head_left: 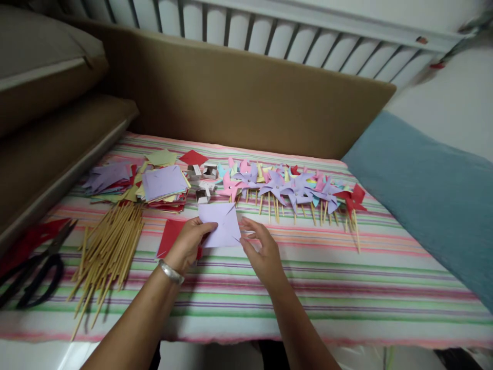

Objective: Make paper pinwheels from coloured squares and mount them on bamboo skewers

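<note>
A lavender paper square (225, 234) with slits cut in from its corners is pinched in my left hand (190, 239), thumb on top. My right hand (262, 246) is at the square's right edge, thumb and fingers apart around its lower right corner. Under my left hand lies a red paper square (169, 237) on the striped cloth. Beyond the hands, a stack of cut paper squares (164, 184) has a lavender one on top. Small boxes (203, 194) of pins or similar bits stand just behind the held square.
Finished paper pinwheels (275, 185) on sticks lie in a row at the back. Wooden sticks (110, 246) are heaped at left, beside black-handled scissors (42, 267). Brown cushions (57, 144) rise on the left, a brown panel (239, 97) behind, a blue cushion (423, 190) at right.
</note>
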{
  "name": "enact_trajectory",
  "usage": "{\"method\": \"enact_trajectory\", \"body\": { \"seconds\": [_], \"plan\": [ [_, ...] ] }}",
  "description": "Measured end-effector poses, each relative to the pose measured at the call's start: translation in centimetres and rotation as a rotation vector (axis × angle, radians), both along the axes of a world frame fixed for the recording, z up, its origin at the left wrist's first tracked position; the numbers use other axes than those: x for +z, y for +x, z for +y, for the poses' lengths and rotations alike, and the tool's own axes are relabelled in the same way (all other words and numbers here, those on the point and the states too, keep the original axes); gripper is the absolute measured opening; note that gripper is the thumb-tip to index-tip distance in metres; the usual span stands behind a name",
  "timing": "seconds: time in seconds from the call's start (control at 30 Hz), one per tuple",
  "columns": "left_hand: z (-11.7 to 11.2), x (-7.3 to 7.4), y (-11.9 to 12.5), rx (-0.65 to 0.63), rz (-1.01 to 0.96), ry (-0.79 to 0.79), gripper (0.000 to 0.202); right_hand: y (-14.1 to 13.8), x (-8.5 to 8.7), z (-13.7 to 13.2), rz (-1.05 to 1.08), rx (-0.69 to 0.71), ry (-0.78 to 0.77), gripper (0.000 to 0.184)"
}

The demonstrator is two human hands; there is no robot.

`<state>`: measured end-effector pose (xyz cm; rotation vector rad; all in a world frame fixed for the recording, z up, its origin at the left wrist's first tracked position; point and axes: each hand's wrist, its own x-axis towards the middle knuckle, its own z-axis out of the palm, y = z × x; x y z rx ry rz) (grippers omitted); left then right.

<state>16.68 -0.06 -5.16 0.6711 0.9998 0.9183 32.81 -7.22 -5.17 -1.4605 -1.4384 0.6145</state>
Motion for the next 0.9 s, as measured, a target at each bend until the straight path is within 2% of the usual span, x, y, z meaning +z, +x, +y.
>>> {"method": "enact_trajectory", "body": {
  "seconds": [0.1,0.2,0.3,0.37,0.57,0.8,0.9],
  "plan": [
    [0.6,-0.3,-0.8,0.016,-0.013,0.006,0.022,0.0,-0.1,-0.6,-0.255,0.154,0.122,0.044],
    [0.7,-0.6,-1.0,-0.007,-0.010,0.003,0.022,-0.2,-0.3,-0.7,-0.349,0.141,0.169,0.031],
    [0.5,-0.5,-0.7,-0.037,0.027,0.010,0.021,-0.3,-0.3,-0.5,-0.360,0.103,0.197,0.014],
    [0.3,-0.3,-0.5,-0.050,0.067,0.024,0.019,-0.3,-0.2,-0.3,-0.359,0.097,0.201,0.010],
    [0.0,0.1,0.2,-0.048,0.162,0.056,0.017,-0.4,-0.4,-0.2,-0.359,0.063,0.176,0.008],
    [-1.0,-0.5,1.3,-0.188,0.149,0.087,0.020,-0.9,-0.8,0.1,-0.297,-0.036,0.098,0.006],
    [-1.1,-0.6,1.5,-0.211,0.165,0.090,0.020,-1.0,-0.9,0.2,-0.257,-0.071,0.055,0.005]
  ]
}}
